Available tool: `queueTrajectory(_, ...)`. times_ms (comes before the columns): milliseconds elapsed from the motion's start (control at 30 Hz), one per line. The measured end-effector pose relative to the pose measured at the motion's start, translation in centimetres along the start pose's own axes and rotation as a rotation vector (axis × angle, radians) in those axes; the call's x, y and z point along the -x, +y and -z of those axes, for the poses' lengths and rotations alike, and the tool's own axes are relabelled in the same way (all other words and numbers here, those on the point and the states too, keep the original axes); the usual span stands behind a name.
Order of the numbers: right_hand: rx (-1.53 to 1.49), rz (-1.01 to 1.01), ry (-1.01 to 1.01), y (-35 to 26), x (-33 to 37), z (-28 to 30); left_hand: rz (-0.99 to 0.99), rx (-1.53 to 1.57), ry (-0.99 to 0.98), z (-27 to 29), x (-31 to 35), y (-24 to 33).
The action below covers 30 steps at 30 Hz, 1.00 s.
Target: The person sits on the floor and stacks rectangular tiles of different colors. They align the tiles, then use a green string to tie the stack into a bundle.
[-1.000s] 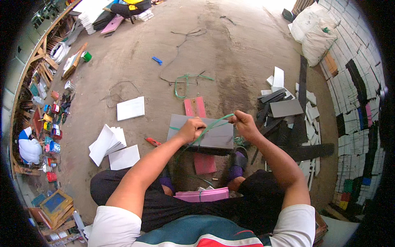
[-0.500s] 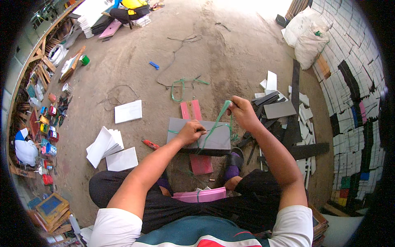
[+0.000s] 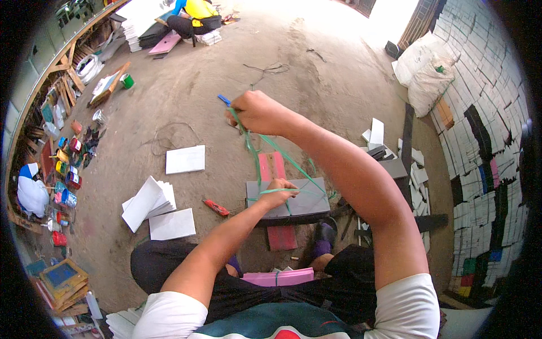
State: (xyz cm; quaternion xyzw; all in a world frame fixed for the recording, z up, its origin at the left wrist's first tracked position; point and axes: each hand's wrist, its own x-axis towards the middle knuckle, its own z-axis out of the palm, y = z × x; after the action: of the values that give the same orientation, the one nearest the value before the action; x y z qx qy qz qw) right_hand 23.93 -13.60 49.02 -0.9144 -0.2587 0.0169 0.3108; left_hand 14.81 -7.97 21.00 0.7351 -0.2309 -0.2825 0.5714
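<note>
A stack of grey sheets (image 3: 311, 195) lies in front of me across a pink board (image 3: 282, 240), with green plastic string (image 3: 291, 157) wound around it. My left hand (image 3: 279, 194) is closed at the middle of the stack's top, pinching the string where its strands cross. Well beyond the stack, my right hand (image 3: 251, 110) is raised and closed around the string's other part, which runs taut down to the stack. The loose end of the string hangs below the right fist. My right forearm hides part of the floor on the right.
A red cutter knife (image 3: 215, 208) and white sheets (image 3: 172, 224) lie to the left. Pink sheets tied with string (image 3: 278, 277) rest between my legs. Offcuts (image 3: 419, 181) pile up at right, before a wall of stacked sheets (image 3: 480, 73). Another person (image 3: 200, 14) sits far left.
My right hand has swung from the stack's right side up and leftward to beyond it, drawing the string along. My left hand stays on the stack, now with string across it.
</note>
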Motion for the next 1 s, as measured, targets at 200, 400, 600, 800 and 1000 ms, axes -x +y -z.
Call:
queueTrajectory(200,-0.27,-0.068,-0.172,-4.9,-4.9,-4.0,-0.06,0.067,0.093,-0.7,-1.1,-3.3)
queueTrajectory(400,-0.26,-0.051,-0.285,-4.9,-8.5,-14.0,-0.254,-0.106,0.186,-2.5,-2.3,-6.6)
queueTrajectory(600,-0.33,-0.239,-0.044,-1.9,-10.1,-19.2,-0.266,-0.026,0.162,-2.4,-1.8,-5.2)
queueTrajectory(800,-0.473,-0.415,0.075,-0.2,-12.2,-17.9,-0.252,0.009,0.165,-1.6,-1.6,-5.1)
queueTrajectory(1000,-0.358,-0.441,0.071,8.7,-10.7,-16.6,-0.231,0.088,0.126,-2.6,-1.0,-3.0)
